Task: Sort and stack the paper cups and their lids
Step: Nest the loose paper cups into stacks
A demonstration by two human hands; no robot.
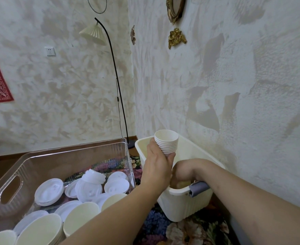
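Note:
My left hand grips a nested stack of small white paper cups and holds it upright above the cream plastic bin. My right hand reaches down inside that bin; its fingers are hidden behind my left hand and the bin wall. A clear plastic box to the left holds several white lids and larger cream paper cups lying at its near end.
The bin has a grey handle on its near rim and stands close to the textured wall on the right. Both containers sit on a flowered rug. A black floor lamp stands in the corner behind.

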